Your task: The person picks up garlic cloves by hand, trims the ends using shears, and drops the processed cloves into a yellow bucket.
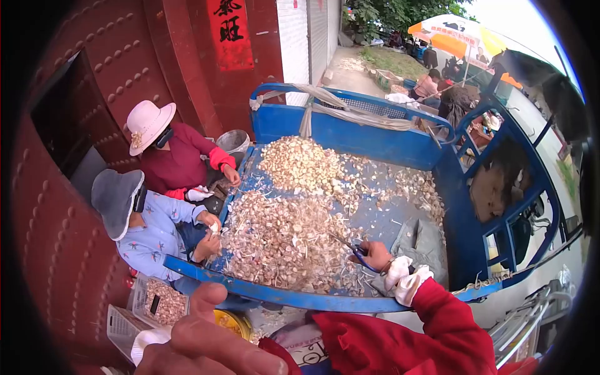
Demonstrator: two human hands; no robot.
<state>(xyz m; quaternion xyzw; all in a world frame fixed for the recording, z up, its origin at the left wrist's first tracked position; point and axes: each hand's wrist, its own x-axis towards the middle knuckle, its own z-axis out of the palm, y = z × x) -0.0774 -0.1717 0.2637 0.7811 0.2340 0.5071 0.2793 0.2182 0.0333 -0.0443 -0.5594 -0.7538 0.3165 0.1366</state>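
My right hand (376, 256) is closed round the dark handles of a pair of scissors (347, 245). The blades point left, over the edge of a heap of garlic with loose skins and stalks (281, 234) in the blue cart bed. Close to the camera, at the bottom, my left hand (209, 340) is raised outside the cart's near rail (300, 301). Its fingers are apart and bent, and I see nothing between them. Behind the loose heap lies a paler pile of garlic cloves or bulbs (300, 164).
Two people in hats (178, 159) (153, 228) sit along the cart's left side, hands at the garlic. A crate of garlic (165, 303) and a yellow bucket (240, 322) stand below. A grey cloth (425, 247) lies right of my right hand, before the cart's frame (462, 219).
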